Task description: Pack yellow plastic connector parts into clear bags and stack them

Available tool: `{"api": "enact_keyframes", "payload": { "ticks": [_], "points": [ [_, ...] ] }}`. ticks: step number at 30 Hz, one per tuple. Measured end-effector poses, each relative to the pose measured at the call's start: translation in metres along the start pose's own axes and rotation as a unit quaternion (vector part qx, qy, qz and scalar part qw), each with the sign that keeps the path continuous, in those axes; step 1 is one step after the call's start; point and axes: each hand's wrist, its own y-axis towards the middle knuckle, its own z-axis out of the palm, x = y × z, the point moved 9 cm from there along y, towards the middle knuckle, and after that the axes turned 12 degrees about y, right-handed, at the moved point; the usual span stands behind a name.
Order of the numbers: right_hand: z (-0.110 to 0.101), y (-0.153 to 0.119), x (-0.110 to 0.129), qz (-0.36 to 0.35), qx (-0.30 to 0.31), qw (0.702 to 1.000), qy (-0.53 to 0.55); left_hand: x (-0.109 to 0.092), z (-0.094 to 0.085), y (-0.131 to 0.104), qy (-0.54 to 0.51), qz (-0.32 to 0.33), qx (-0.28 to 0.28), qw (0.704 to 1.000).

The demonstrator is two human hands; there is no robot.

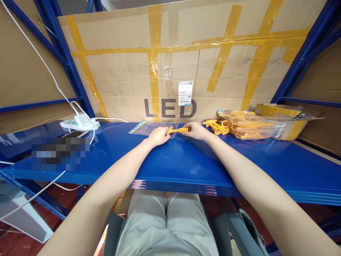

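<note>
Backdrop: cardboard panel [119, 78] behind the worktop, crossed by yellow tape, printed "LED", with a white label [185, 93] stuck on it. Blue metal posts flank it on both sides.

Worktop [186, 167]: glossy blue, running the full width in front of the panel. The person's legs, in pale grey trousers [165, 224], are below its near edge.

Arms: both bare, reaching forward from the lower corners and converging at the centre, towards the rear of the worktop. Left grip [159, 136] is low over the surface, fingers pointing inward, closed on the left end of the yellow piece [178, 130]. Right grip [195, 131] mirrors it, pinching the right end. A short gap separates the two, bridged by the piece.

Right side: clear bag [250, 124] filled with yellow-orange pieces; an open-topped carton [290, 131] stands beside and partly behind it. Left side: pixelated object [61, 153], not identifiable; further back, a white power strip [80, 123] with a white cable [45, 60] rising from it. Behind the left grip: flat clear bag [149, 128] with a coloured header, partly covered by that grip. Just beyond the right grip: loose yellow pieces [217, 127], next to the filled bag.

Held piece: slim, roughly horizontal, bright yellow; knobbly towards the left, smoother towards the right, darker at the right tip. Fingers mask both ends; fine detail too small to read.
</note>
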Motion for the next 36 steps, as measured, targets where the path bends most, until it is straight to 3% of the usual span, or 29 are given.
{"api": "enact_keyframes", "payload": {
  "ticks": [6,9,11,13,17,19,21,32,36],
  "points": [
    [0.014,-0.002,0.013,-0.016,0.033,0.999,0.031,-0.014,-0.001,-0.002,-0.003,0.053,-0.01,0.999],
    [0.024,-0.006,0.015,0.0,0.068,0.997,0.043,-0.011,0.0,0.001,-0.033,0.066,-0.008,0.997],
    [0.028,-0.008,0.015,0.008,0.085,0.996,0.038,0.006,-0.001,0.005,-0.042,0.016,-0.012,0.999],
    [0.029,-0.008,0.014,0.013,0.09,0.995,0.031,0.037,-0.001,0.005,-0.021,-0.085,-0.016,0.996],
    [0.03,-0.006,0.01,0.011,0.089,0.995,0.032,0.105,0.008,-0.009,0.012,-0.28,0.021,0.96],
    [0.028,-0.004,0.01,-0.001,0.078,0.996,0.035,0.128,0.02,-0.017,-0.02,-0.331,0.059,0.941],
    [0.026,-0.002,0.012,-0.019,0.063,0.997,0.041,0.138,0.027,-0.018,-0.046,-0.338,0.078,0.937],
    [0.021,0.001,0.007,-0.004,0.048,0.995,0.093,0.113,0.018,0.002,-0.062,-0.262,0.047,0.962],
    [0.023,0.002,-0.003,0.042,0.034,0.981,0.184,0.107,0.017,0.003,-0.058,-0.23,0.056,0.97]
  ]
}}
